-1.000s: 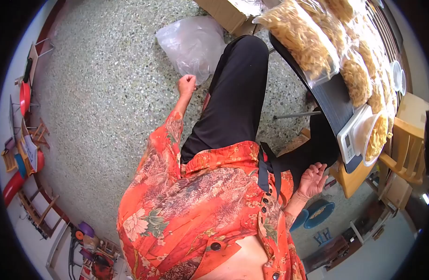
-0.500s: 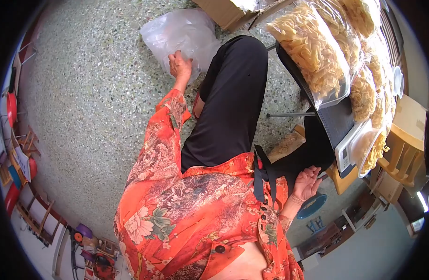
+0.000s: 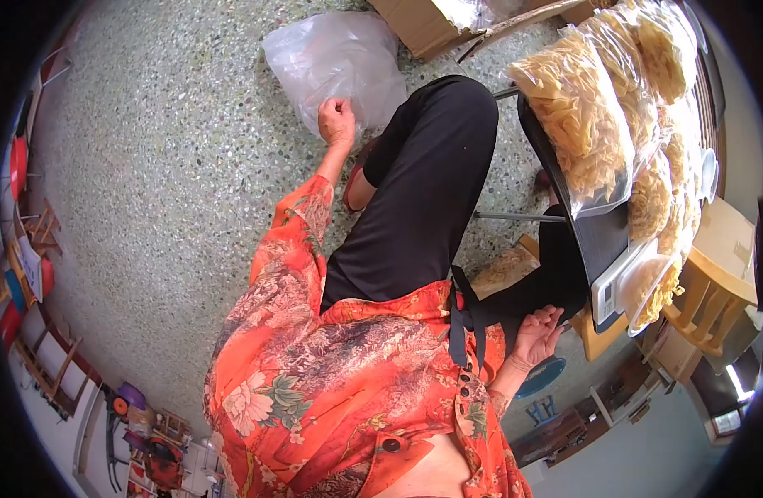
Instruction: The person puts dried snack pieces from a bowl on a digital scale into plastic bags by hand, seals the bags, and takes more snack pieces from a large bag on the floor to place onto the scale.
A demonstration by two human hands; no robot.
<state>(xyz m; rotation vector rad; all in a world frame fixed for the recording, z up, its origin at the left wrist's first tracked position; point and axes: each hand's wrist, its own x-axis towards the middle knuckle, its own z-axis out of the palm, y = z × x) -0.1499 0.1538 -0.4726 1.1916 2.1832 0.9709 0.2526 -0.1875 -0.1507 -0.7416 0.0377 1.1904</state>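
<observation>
My left hand (image 3: 336,123) reaches down to a whitish, see-through plastic bag (image 3: 331,62) lying on the speckled floor. Its fingers are curled in and pinch the near edge of that bag. My right hand (image 3: 537,336) rests by my right thigh, palm turned up, fingers loosely apart and holding nothing. Close to it are a digital scale (image 3: 605,297) and a clear plastic tub (image 3: 651,286) with yellowish strips in it, at the edge of a dark table (image 3: 601,236).
Several clear bags of yellowish dried strips (image 3: 576,108) are piled on the table. An open cardboard box (image 3: 423,29) stands beyond the plastic bag. A wooden chair (image 3: 705,311) is on the right, with a blue basin (image 3: 541,378) on the floor behind.
My left hand's fingers have gone from partly stretched over the plastic bag to curled shut on its edge. The whole view has shifted slightly. My right hand stays by my thigh.
</observation>
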